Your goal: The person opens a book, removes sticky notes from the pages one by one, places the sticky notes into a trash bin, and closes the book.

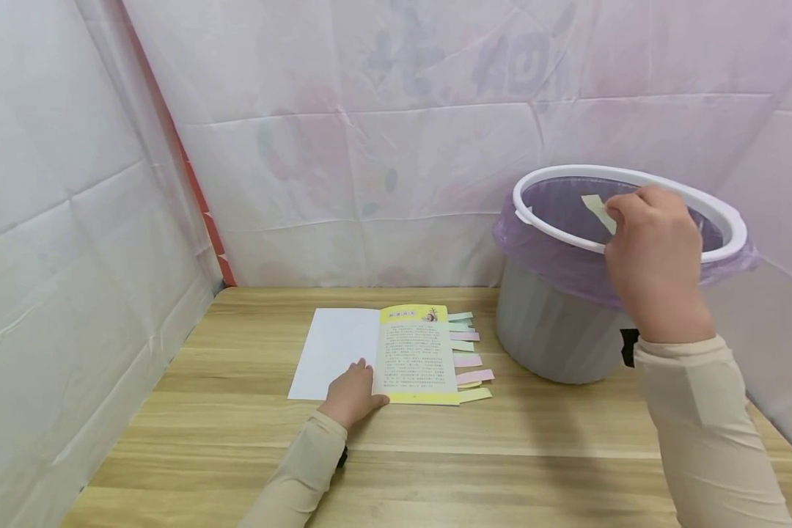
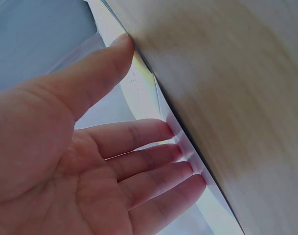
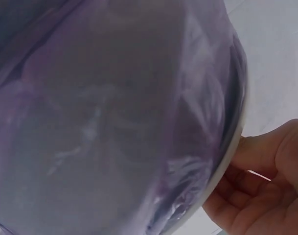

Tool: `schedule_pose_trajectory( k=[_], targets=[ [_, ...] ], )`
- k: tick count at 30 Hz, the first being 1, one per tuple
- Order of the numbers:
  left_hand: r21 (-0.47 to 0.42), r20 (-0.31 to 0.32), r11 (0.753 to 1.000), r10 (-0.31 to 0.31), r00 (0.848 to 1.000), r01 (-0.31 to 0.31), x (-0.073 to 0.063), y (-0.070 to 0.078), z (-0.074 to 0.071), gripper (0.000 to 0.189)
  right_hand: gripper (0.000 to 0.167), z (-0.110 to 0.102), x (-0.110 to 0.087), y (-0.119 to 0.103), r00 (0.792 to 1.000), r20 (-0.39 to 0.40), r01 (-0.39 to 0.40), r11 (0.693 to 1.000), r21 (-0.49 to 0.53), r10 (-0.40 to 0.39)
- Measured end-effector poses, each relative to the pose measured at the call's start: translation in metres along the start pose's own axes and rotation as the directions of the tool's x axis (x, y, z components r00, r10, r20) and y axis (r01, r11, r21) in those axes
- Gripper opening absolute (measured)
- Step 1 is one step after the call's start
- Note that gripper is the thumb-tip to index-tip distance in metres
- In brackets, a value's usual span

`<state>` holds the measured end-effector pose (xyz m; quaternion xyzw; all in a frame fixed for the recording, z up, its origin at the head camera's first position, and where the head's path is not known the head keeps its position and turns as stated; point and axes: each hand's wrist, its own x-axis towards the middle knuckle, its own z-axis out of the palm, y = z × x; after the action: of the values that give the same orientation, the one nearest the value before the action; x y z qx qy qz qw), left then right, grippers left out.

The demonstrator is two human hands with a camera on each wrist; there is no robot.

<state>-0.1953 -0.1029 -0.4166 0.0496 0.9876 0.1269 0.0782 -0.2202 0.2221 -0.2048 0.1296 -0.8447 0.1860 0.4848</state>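
An open book [image 1: 333, 341] lies on the table, its left page blank and its right page printed with yellow bands. My left hand [image 1: 351, 392] rests on it near the fold, fingers straight and thumb on the lower edge; the left wrist view shows the fingertips pressing the page. Above the trash bin [image 1: 548, 326], my right hand [image 1: 660, 257] pinches a pale yellow-green paper strip [image 1: 595, 208] between thumb and fingers. The strip hangs over the bin's opening. In the right wrist view the rim covers part of that hand [image 3: 266, 181], and the strip is hidden.
Several coloured paper tabs [image 1: 468, 361] stick out from the book's right edge. The grey bin, lined with a purple bag [image 1: 561, 264] under a white ring [image 1: 640, 178], stands right of the book. Pale fabric walls [image 1: 290, 191] enclose the wooden table [image 1: 224, 411].
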Motion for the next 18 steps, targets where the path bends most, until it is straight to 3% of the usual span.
schedule_pose_trajectory(
  k=[6,9,11,13,15,18],
  targets=[
    [0.020,0.006,1.000,-0.004,1.000,0.004,0.000,0.001,-0.001,0.068,0.020,-0.001,0.001,0.004,0.997,0.067,-0.045,0.999,-0.018,0.047],
    [0.025,0.013,1.000,-0.007,1.000,0.007,-0.002,0.002,-0.002,0.068,0.019,-0.001,-0.002,-0.002,1.000,0.016,0.026,0.999,0.030,-0.027],
    [0.020,0.018,1.000,-0.008,1.000,0.008,-0.003,0.002,-0.003,0.068,0.020,0.001,-0.005,-0.011,0.991,-0.019,0.134,0.987,0.090,-0.133],
    [0.012,0.020,1.000,-0.008,1.000,0.008,-0.005,0.002,-0.004,0.067,0.024,0.007,-0.010,-0.022,0.958,-0.022,0.287,0.946,0.151,-0.287],
    [0.005,0.018,1.000,-0.006,1.000,0.006,-0.005,0.002,-0.006,0.066,0.029,0.018,-0.017,-0.034,0.903,0.022,0.416,0.885,0.208,-0.429],
    [0.001,0.009,1.000,-0.001,1.000,0.001,-0.007,0.001,-0.008,0.062,0.036,0.042,-0.032,-0.044,0.820,0.197,0.474,0.830,0.293,-0.538]
  ],
)
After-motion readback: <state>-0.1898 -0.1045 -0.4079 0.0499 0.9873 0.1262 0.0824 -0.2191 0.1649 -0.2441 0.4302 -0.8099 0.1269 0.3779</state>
